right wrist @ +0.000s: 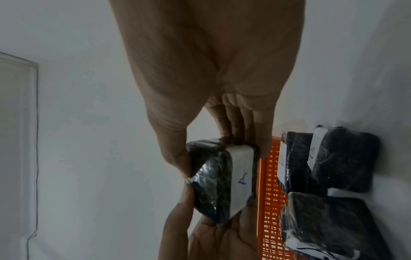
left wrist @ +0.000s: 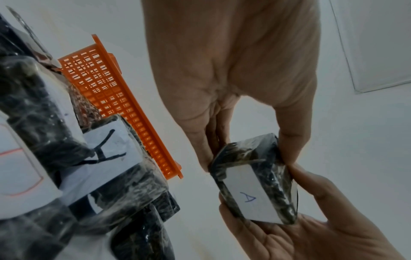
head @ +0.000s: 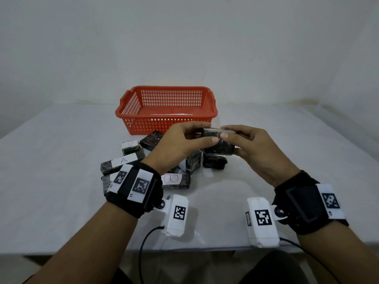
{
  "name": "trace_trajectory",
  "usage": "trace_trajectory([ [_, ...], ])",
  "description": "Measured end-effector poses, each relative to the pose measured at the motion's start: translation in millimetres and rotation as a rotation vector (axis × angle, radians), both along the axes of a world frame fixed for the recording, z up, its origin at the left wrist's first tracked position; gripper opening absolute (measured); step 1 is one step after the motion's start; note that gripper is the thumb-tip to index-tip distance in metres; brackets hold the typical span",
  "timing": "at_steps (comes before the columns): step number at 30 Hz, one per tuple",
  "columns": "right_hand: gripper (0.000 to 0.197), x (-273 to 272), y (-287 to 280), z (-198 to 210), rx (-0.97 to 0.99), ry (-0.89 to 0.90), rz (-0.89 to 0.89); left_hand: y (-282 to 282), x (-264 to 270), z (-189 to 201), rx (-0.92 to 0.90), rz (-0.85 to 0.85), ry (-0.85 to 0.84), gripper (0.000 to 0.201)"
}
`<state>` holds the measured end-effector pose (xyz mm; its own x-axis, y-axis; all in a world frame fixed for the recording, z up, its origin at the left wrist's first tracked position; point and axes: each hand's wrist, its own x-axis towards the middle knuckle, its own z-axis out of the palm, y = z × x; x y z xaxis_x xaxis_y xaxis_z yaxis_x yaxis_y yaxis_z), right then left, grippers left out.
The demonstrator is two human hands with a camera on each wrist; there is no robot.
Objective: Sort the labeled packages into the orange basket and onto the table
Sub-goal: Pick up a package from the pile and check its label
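Both hands hold one dark wrapped package (head: pixel 220 145) in the air just in front of the orange basket (head: pixel 123 108). In the left wrist view its white label (left wrist: pixel 249 193) reads A. My left hand (head: pixel 211 133) pinches its left end between thumb and fingers. My right hand (head: pixel 224 132) pinches the right end, thumb on the near side. The right wrist view shows the same package (right wrist: pixel 213 184) pinched by my right hand (right wrist: pixel 220 154), with the left hand's fingers (right wrist: pixel 222 234) gripping it from below. The basket's side (left wrist: pixel 106 84) stands behind the pile.
Several wrapped packages lie on the white table (head: pixel 61 181) below my hands: two marked A (head: pixel 123 160) (head: pixel 131 146), one marked B (head: pixel 174 178), and unlabelled-looking dark ones (head: pixel 151 139) (head: pixel 215 162). Something white (head: pixel 172 114) lies on the basket floor. A wall rises behind.
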<state>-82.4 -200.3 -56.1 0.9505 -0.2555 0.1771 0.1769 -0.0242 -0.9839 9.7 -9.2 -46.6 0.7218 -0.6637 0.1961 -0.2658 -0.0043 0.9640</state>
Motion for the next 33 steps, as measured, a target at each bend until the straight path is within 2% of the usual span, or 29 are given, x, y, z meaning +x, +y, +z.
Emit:
trace_trajectory([
  [3,0.049,0,-2,-2,0.019,-0.012,-0.009,2,-1,1,0.022,-0.027,-0.002,0.039],
  [7,0.052,2,-5,-9,0.013,0.010,0.035,0,0,0,0.005,0.020,-0.026,0.031],
  [11,0.061,1,-9,-8,-0.050,-0.012,-0.002,2,-1,0,-0.006,-0.046,0.039,0.037],
  [17,0.047,-2,-8,-6,-0.016,-0.045,0.011,1,1,-1,-0.036,-0.051,0.025,0.045],
  [22,0.055,-4,-6,-5,-0.037,-0.059,-0.025,2,2,-1,-0.048,-0.076,0.034,0.046],
  [24,0.056,-4,-5,-5,-0.004,-0.028,0.019,2,2,-1,-0.048,-0.036,-0.018,0.048],
  [27,0.044,-5,0,-1,0.077,0.061,0.092,0,2,-4,-0.044,-0.007,-0.054,0.058],
  [30,0.034,-2,2,-1,0.082,0.087,0.025,0,0,-4,-0.036,-0.051,-0.023,0.066],
  [33,0.035,0,1,-4,0.046,0.072,-0.028,0,-2,-1,-0.024,-0.077,0.036,0.065],
])
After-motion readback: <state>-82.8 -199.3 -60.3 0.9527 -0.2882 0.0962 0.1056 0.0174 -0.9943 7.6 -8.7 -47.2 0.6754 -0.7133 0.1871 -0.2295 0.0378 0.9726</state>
